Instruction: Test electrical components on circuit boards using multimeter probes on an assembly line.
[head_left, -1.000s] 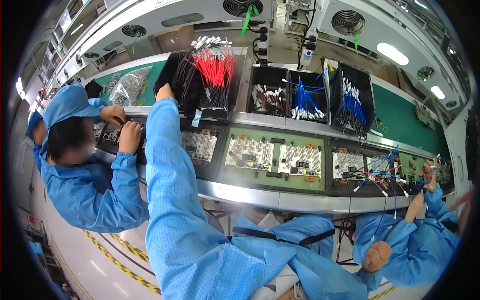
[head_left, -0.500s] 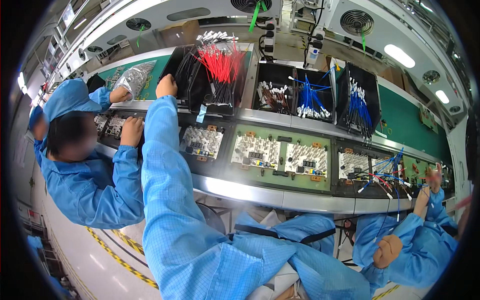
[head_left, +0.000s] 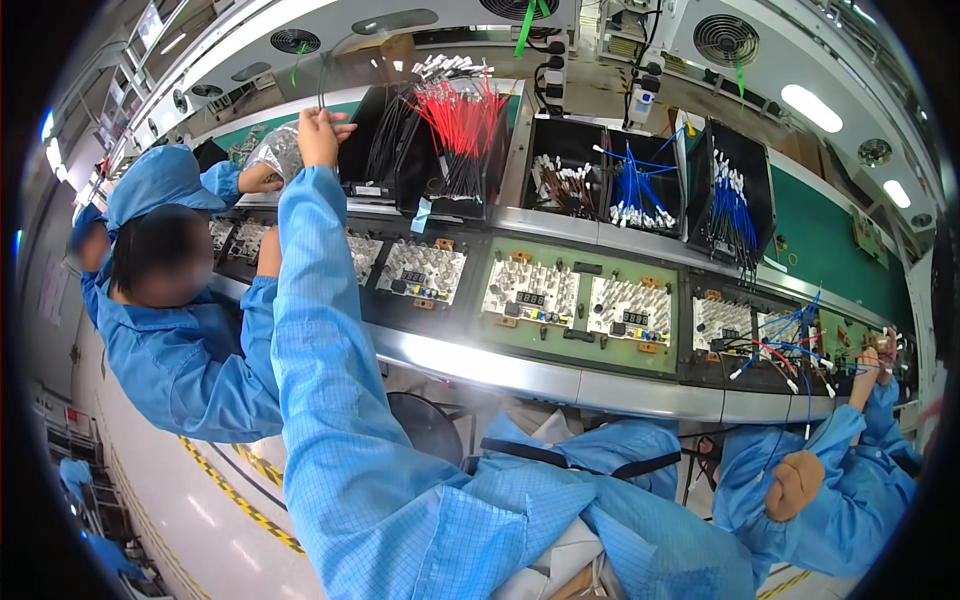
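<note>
My left arm reaches up the left side of the bench. My left hand [head_left: 319,138] is raised beside a black bin of black wires [head_left: 385,150], its fingers pinching thin black wires [head_left: 322,88] that stand up above it. Low at the right, my right hand [head_left: 795,485] is curled closed. What it holds, if anything, is hidden; a thin dark wire hangs close by. To the right of the black wires stand red wires [head_left: 455,115] with white tips. Circuit boards [head_left: 530,290] with small displays lie along the line in front of me, some on a green carrier [head_left: 580,345].
Further bins hold brown wires [head_left: 563,188] and blue wires [head_left: 640,195]. A co-worker [head_left: 190,310] at left touches a silvery bag [head_left: 275,152]. Another person's hand [head_left: 870,365] works at the right boards, beside a loose wire bundle [head_left: 790,340]. A metal rail [head_left: 480,365] edges the line.
My left hand has lifted off the black-wire bin, with black wires now showing in its fingers. The whole view has shifted slightly. The left co-worker's nearer hand is now hidden behind my sleeve.
</note>
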